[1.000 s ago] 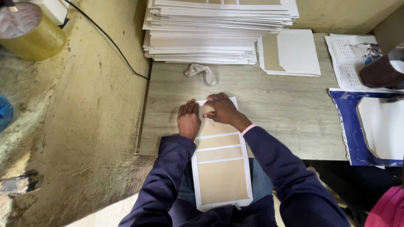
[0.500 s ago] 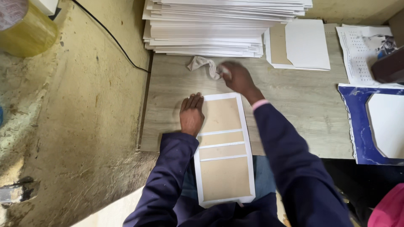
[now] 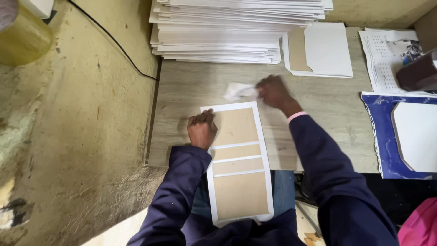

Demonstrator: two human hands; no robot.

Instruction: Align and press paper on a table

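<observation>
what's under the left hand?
The left hand presses flat on a white sheet with brown card panels, lying on the wooden table. The sheet's near end overhangs the lap; its underside is hidden.

Grey wood-grain table (image 3: 337,105) beside a rough yellowish floor (image 3: 82,127).

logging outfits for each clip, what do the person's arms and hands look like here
Both arms are in long dark navy sleeves. A thin pink cuff peeks out at the right wrist. The left hand and right hand are bare: no gloves, rings or watch visible.

Grey wood-grain table (image 3: 337,114) — white sheet stack (image 3: 227,32), brown-panelled board (image 3: 239,159), crumpled cloth (image 3: 239,91), blue sheet (image 3: 378,118)
</observation>
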